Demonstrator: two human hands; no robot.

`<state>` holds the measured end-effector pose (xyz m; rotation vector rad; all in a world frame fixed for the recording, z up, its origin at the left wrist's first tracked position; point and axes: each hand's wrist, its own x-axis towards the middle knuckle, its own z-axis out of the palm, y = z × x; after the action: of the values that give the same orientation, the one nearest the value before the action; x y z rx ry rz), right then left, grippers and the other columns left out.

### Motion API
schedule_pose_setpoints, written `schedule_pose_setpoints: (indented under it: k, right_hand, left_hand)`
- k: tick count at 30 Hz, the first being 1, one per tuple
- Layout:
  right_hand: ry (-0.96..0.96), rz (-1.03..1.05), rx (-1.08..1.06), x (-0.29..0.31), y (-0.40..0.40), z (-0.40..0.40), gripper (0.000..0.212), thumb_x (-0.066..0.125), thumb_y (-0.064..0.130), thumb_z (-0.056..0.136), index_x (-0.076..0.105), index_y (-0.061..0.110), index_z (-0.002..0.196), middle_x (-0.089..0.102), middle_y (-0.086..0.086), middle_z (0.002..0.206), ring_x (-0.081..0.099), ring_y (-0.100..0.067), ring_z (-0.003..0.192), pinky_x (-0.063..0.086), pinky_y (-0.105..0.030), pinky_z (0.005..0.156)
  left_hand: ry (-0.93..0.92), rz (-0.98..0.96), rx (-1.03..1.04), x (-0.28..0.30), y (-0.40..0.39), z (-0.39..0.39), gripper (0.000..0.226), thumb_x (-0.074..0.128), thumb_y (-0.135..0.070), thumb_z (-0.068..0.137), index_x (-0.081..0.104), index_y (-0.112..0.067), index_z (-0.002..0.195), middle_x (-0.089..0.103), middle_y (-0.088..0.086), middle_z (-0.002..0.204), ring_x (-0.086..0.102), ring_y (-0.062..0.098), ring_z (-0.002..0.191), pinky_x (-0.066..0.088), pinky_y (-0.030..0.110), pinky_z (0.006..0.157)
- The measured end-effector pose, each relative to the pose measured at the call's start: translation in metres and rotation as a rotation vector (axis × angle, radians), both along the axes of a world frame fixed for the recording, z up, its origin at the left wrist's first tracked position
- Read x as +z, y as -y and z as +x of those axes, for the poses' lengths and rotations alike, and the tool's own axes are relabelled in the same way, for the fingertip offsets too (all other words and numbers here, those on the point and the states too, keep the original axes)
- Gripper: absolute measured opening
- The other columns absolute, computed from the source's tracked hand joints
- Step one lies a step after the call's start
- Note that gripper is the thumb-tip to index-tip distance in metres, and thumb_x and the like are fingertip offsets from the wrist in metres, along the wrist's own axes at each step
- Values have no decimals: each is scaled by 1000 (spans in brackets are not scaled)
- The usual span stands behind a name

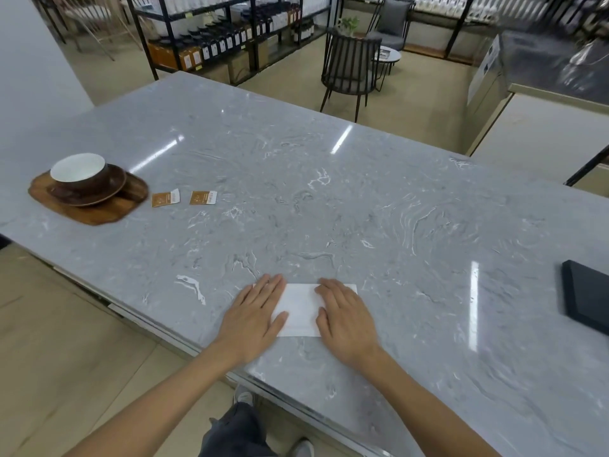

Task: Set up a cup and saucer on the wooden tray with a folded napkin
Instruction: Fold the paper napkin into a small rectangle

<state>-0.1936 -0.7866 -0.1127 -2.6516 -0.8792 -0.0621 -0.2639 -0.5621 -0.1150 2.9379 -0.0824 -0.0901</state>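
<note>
- Left hand (255,311) and right hand (346,316) lie flat with fingers straight, pressing the ends of the white napkin (301,308) at the near counter (329,192) edge.
- Uneven pressure could skew the crease, I judge; its long axis runs left to right.
- Far left, well apart: cup (79,171) on saucer (105,192) on the wooden tray (108,209).
</note>
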Motion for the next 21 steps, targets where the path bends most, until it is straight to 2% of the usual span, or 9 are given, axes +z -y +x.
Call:
schedule_pose_setpoints:
  k: [4,10,12,14,15,17,19,21]
  right_hand:
    - [-15,-59,-39,0,13,2,50,29,37,101,43,23,147,37,13,161,27,-14,152,17,-45,126]
    - [-93,-97,-198,0,50,4,58,19,52,101,31,35,155,25,12,167,15,-19,157,12,-49,127]
    - [-104,-87,-231,3,62,3,55,28,51,104,32,33,156,27,8,167,18,-22,156,16,-48,126]
    - [-130,-19,-295,7,68,0,56,46,45,103,43,17,151,41,-5,159,34,-30,148,28,-46,122]
    - [-130,16,-327,10,69,-2,53,53,41,101,49,12,145,50,-10,149,43,-33,138,38,-44,115]
    - [-135,62,-400,16,66,-10,45,57,39,97,55,14,135,61,-9,128,55,-32,117,51,-41,92]
    - [-196,50,-465,22,58,-18,39,53,43,97,54,19,128,65,-4,117,62,-28,105,53,-37,75]
    - [-280,3,-487,24,46,-23,39,51,47,97,52,19,124,65,-4,116,67,-29,99,53,-37,73]
  left_hand:
    - [-23,-14,66,-5,-22,-13,65,1,-56,102,-16,-28,158,-17,-16,166,-21,7,153,-3,38,128]
    - [-76,-30,82,-5,-30,-19,66,0,-59,101,-20,-30,157,-20,-16,166,-25,8,152,-6,37,127]
    - [-97,-45,39,-4,-36,-19,71,-2,-63,98,-18,-28,158,-19,-14,167,-22,11,154,-5,37,127]
    - [-100,-69,11,3,-42,-16,78,4,-66,97,-3,-23,162,-6,-10,170,-8,17,157,3,38,127]
    - [-77,-71,7,7,-43,-13,81,11,-66,96,9,-20,162,8,-6,170,4,20,157,9,39,125]
    - [-23,-70,-11,18,-38,0,77,21,-60,92,34,-17,155,35,2,160,29,25,148,20,39,120]
    - [-10,-75,-50,27,-23,19,63,31,-50,93,45,-22,147,47,1,148,41,24,137,25,38,113]
    - [-31,-113,-118,34,-2,47,48,45,-36,98,49,-23,144,51,1,142,45,25,133,32,37,109]
